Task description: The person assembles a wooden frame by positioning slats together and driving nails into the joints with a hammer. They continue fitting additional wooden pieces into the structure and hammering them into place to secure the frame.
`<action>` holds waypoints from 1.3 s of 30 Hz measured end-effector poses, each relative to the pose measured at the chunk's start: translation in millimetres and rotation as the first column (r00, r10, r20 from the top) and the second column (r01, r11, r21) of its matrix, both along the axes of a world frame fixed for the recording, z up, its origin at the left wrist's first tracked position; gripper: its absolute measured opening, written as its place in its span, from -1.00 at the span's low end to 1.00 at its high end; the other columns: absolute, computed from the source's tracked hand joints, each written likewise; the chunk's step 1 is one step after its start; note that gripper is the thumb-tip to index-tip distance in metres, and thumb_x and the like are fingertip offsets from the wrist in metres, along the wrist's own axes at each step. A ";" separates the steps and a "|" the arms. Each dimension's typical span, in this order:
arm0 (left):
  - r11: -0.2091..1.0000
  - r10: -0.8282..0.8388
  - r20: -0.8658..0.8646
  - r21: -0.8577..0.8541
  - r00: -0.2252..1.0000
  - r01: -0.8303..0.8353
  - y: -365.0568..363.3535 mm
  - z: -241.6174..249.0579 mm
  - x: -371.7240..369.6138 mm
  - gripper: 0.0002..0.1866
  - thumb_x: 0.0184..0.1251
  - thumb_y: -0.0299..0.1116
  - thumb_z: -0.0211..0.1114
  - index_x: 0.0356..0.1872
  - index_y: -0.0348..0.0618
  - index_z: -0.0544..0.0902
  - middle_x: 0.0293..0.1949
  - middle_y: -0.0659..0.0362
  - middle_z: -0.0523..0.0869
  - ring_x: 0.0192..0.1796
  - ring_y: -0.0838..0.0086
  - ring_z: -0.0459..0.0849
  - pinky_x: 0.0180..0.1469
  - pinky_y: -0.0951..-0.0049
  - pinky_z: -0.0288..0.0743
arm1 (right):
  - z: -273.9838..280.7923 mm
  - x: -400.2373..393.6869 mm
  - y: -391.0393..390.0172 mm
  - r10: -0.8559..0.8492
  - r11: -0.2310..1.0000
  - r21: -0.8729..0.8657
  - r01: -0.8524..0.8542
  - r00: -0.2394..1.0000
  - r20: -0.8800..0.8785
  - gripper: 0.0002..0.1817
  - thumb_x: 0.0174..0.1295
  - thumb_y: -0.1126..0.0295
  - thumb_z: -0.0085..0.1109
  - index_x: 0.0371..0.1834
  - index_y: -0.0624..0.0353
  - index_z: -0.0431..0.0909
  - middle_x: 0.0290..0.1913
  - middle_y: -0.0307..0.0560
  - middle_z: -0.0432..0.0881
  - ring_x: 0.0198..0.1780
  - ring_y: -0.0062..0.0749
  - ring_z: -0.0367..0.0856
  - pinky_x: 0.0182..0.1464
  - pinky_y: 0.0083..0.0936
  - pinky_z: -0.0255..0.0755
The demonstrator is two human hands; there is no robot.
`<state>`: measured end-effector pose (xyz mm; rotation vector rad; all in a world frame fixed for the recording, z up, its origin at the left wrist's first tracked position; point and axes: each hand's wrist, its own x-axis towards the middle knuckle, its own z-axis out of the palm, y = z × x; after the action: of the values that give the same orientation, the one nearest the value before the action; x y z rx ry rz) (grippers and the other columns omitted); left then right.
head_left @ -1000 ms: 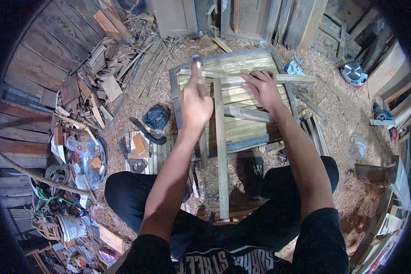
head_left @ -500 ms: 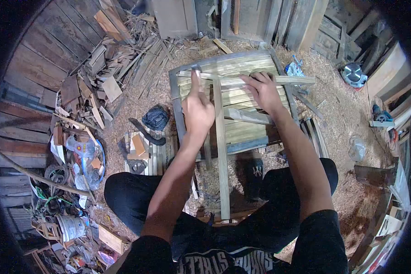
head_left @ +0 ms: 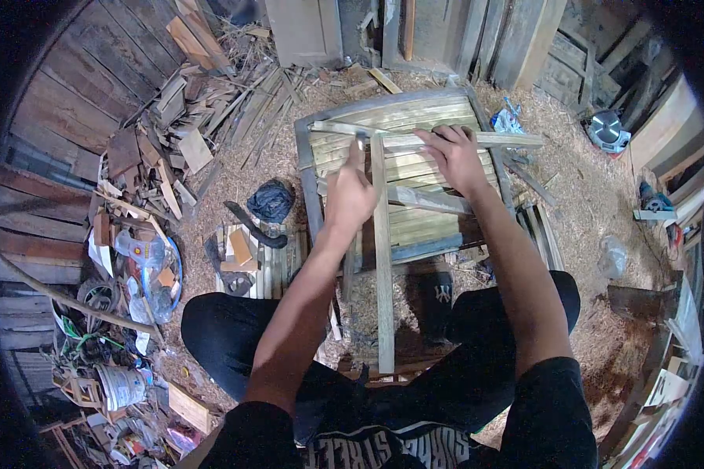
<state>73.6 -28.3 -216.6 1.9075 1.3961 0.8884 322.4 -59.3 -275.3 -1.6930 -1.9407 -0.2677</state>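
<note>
A slatted wooden panel with a grey frame lies before me. Across it runs a light wooden strip, and a long upright strip meets it near the middle, reaching down between my legs. My right hand pinches the crosswise strip right of the joint. My left hand is closed, its index finger pointing up beside the joint; a small dark item at the fingertip is too small to make out. Another piece of wood lies slanting across the slats.
Scrap wood is heaped at the left, near a black plastic bag and a curved dark tool. A circular saw and another power tool are at the right. A white bucket stands lower left.
My left hand has moved right and slightly down, toward the joint of the two strips. My right hand stays on the crosswise strip.
</note>
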 end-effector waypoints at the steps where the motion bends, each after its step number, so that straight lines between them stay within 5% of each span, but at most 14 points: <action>1: 0.999 -0.048 -0.026 -0.006 0.999 0.048 6.4 -11.5 -3.4 -0.44 0.45 -0.47 0.05 0.48 -0.08 0.48 -0.31 -0.39 0.68 -0.23 -0.19 0.78 -0.17 0.00 0.61 | 0.2 0.3 -0.3 0.009 1.000 -0.002 -0.009 1.000 -0.008 -0.58 0.39 0.18 0.27 0.32 -0.21 0.65 -0.06 -0.14 0.65 0.09 -0.11 0.57 0.33 0.04 0.31; 6: 1.000 -0.022 -0.040 -0.007 0.999 0.022 8.6 -4.1 -5.1 -0.34 0.32 -0.58 0.08 0.51 -0.15 0.43 -0.32 -0.35 0.71 -0.23 -0.16 0.79 -0.18 -0.02 0.62 | -0.2 0.7 1.1 0.009 1.000 -0.012 -0.009 1.000 -0.021 -0.58 0.39 0.17 0.28 0.31 -0.22 0.66 -0.07 -0.14 0.65 0.09 -0.10 0.56 0.33 0.04 0.31; 9: 0.982 -0.143 -0.131 0.109 0.981 0.157 22.5 -23.5 -8.7 -0.31 0.35 -0.57 0.07 0.57 -0.04 0.37 -0.32 -0.33 0.73 -0.21 -0.16 0.79 -0.16 -0.04 0.63 | 2.4 0.9 3.2 0.015 1.000 -0.014 -0.015 1.000 -0.023 -0.58 0.40 0.18 0.27 0.33 -0.22 0.64 -0.07 -0.13 0.65 0.09 -0.10 0.56 0.33 0.03 0.31; 11: 0.993 -0.084 -0.095 -0.093 0.992 0.075 14.8 -6.8 -5.4 -0.34 0.39 -0.54 0.06 0.56 -0.02 0.38 -0.29 -0.34 0.73 -0.19 -0.18 0.79 -0.15 -0.04 0.63 | -1.3 2.3 2.3 -0.011 1.000 -0.010 0.011 1.000 0.020 -0.54 0.39 0.30 0.24 0.36 -0.20 0.62 -0.04 -0.16 0.65 0.07 -0.14 0.58 0.28 0.00 0.32; 16: 0.997 -0.028 -0.030 -0.070 0.999 0.026 10.4 -7.4 -3.9 -0.37 0.41 -0.54 0.05 0.54 -0.04 0.42 -0.30 -0.32 0.74 -0.22 -0.16 0.80 -0.13 -0.03 0.64 | -0.8 2.4 4.2 0.003 1.000 -0.011 -0.003 1.000 -0.004 -0.54 0.39 0.23 0.26 0.36 -0.25 0.60 -0.11 -0.13 0.62 0.09 -0.10 0.55 0.32 0.03 0.31; 19: 0.993 -0.120 -0.206 -0.019 0.971 0.118 20.4 -22.9 -9.1 -0.40 0.42 -0.52 0.06 0.51 -0.09 0.45 -0.36 -0.29 0.74 -0.26 -0.14 0.80 -0.13 -0.03 0.64 | -1.4 2.9 2.2 0.004 1.000 -0.010 -0.004 1.000 -0.004 -0.55 0.38 0.24 0.26 0.35 -0.25 0.61 -0.11 -0.14 0.62 0.09 -0.11 0.55 0.31 0.03 0.32; 22: 0.990 -0.077 -0.068 -0.127 0.995 0.068 21.6 -5.5 -12.9 -0.43 0.42 -0.50 0.05 0.47 -0.15 0.49 -0.33 -0.32 0.74 -0.17 -0.18 0.79 -0.07 -0.05 0.63 | 1.0 0.3 2.9 0.004 1.000 -0.013 -0.005 1.000 -0.006 -0.56 0.38 0.24 0.26 0.34 -0.24 0.61 -0.09 -0.15 0.62 0.10 -0.12 0.55 0.30 0.03 0.32; 25: 1.000 -0.026 -0.108 -0.015 0.994 0.025 26.0 -2.3 -14.4 -0.58 0.46 -0.43 0.10 0.29 -0.20 0.63 -0.21 -0.34 0.75 -0.04 -0.24 0.75 0.03 -0.08 0.60 | 0.8 1.5 4.2 0.002 1.000 0.003 -0.002 1.000 -0.004 -0.57 0.38 0.24 0.27 0.32 -0.23 0.62 -0.09 -0.16 0.63 0.10 -0.12 0.56 0.30 0.03 0.33; 29: 0.987 0.066 -0.231 -0.125 0.971 -0.097 47.3 -2.4 -16.6 -0.70 0.47 -0.27 0.23 0.02 -0.20 0.78 -0.22 -0.34 0.75 -0.03 -0.23 0.74 0.06 -0.07 0.59 | 2.6 1.2 5.6 0.001 1.000 -0.018 -0.001 1.000 -0.010 -0.57 0.38 0.20 0.28 0.32 -0.22 0.63 -0.06 -0.17 0.66 0.10 -0.11 0.59 0.32 0.04 0.32; 32: 0.997 0.072 -0.195 -0.004 0.978 -0.074 63.5 0.7 -16.3 -0.70 0.44 -0.26 0.27 0.01 -0.21 0.79 -0.22 -0.32 0.76 -0.03 -0.22 0.75 0.06 -0.07 0.59 | 10.1 -2.7 6.0 -0.012 1.000 -0.029 0.012 1.000 -0.012 -0.57 0.39 0.16 0.28 0.33 -0.22 0.63 -0.01 -0.18 0.70 0.11 -0.10 0.62 0.33 0.05 0.32; 39: 0.994 0.105 -0.224 -0.019 0.969 -0.112 85.8 -9.7 -14.5 -0.70 0.39 -0.26 0.30 0.01 -0.16 0.80 -0.18 -0.28 0.78 -0.02 -0.20 0.76 0.09 -0.05 0.61 | 32.1 -12.5 14.8 -0.019 0.997 -0.080 0.021 0.999 0.026 -0.53 0.42 0.06 0.22 0.38 -0.23 0.59 0.14 -0.18 0.73 0.20 -0.08 0.63 0.32 0.01 0.37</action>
<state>59.1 57.5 -226.3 1.9710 1.6498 0.7143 309.8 -44.5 -243.2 -1.7692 -1.9782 -0.2221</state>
